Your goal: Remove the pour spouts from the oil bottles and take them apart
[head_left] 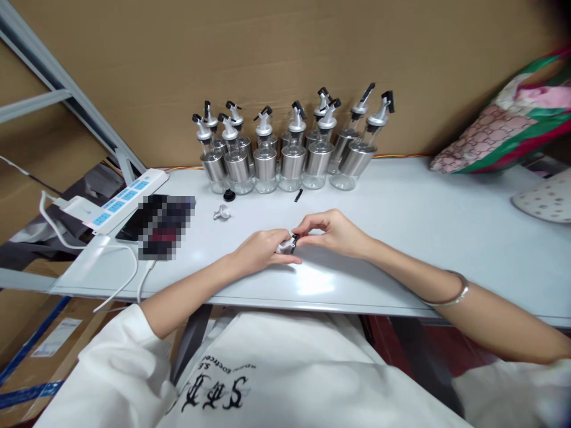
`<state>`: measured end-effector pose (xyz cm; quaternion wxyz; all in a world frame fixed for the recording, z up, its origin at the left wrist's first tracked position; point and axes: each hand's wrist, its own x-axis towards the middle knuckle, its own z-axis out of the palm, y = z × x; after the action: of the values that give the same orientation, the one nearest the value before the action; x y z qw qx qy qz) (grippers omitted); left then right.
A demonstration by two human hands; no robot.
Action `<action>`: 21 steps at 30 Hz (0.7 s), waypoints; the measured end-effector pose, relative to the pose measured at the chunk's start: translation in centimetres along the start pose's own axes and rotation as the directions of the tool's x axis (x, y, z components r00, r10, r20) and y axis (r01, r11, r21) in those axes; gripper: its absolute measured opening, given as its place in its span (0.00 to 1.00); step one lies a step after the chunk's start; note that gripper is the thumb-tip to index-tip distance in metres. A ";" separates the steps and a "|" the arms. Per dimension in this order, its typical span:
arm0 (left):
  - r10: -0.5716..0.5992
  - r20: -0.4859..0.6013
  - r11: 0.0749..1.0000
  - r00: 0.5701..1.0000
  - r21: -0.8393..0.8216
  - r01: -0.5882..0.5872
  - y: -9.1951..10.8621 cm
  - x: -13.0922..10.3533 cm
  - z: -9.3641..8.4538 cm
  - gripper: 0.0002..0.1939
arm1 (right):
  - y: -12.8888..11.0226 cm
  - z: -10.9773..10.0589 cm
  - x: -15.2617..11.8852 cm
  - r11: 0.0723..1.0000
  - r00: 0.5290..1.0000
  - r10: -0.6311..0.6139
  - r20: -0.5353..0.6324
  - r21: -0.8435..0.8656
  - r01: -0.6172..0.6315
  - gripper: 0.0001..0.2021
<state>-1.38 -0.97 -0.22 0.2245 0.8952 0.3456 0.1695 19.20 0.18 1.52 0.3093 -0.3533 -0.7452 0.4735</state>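
My left hand [263, 249] is closed around a grey pourer spout [284, 245] above the front of the table. My right hand [329, 232] pinches the small black flap [294, 240] at the spout's tip, thumb and forefinger together. Part of the spout is hidden by the left fingers. Beyond the hands, a thin black strip [298, 195] lies on the table. To the left are a loose grey spout piece [222, 212] and a black ribbed stopper [229, 195]. Several glass oil bottles [293, 160] with steel sleeves and grey pourers stand in rows at the back.
A white power strip [129, 199] with a plugged-in charger [80, 208] lies on the left, beside a phone [149, 217] and white cables. At the right are a patterned bag [495, 128] and a dotted white item [546, 196]. Cardboard [267, 47] stands behind the table [401, 238].
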 end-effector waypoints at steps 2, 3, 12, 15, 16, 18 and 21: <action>-0.008 -0.014 1.000 1.000 -0.018 0.008 -0.1 0.0 0.0 0.19 | 0.1 0.0 0.0 1.000 1.000 -0.007 -0.017 0.000 0.007 0.14; -0.010 -0.021 1.000 1.000 -0.022 0.009 -0.1 0.0 0.1 0.19 | 0.2 0.0 0.0 1.000 1.000 -0.010 -0.021 -0.006 0.009 0.14; -0.002 -0.026 1.000 1.000 -0.010 0.002 -0.2 0.1 0.2 0.21 | -0.2 -0.2 -0.1 0.999 1.000 -0.019 0.009 -0.046 0.019 0.13; 0.002 -0.030 1.000 1.000 -0.015 -0.002 -0.1 0.1 0.1 0.20 | 0.0 -0.2 -0.1 1.000 1.000 -0.015 0.007 -0.016 0.015 0.13; 0.000 -0.032 1.000 0.999 -0.017 0.000 -0.1 0.1 0.0 0.20 | 0.1 -0.2 0.0 1.000 1.000 -0.012 0.011 -0.005 0.012 0.14; -0.003 -0.029 1.000 1.000 -0.021 0.003 0.0 0.1 0.0 0.20 | 0.2 -0.1 0.0 1.000 1.000 0.002 0.023 0.013 -0.002 0.14; -0.013 -0.022 0.999 1.000 -0.032 0.012 0.0 0.1 0.0 0.19 | 0.2 -0.1 0.0 1.000 0.999 0.015 0.029 0.019 -0.015 0.14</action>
<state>-1.30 -0.93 -0.16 0.2362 0.8874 0.3507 0.1836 19.37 0.28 1.36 0.2984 -0.3491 -0.7422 0.4881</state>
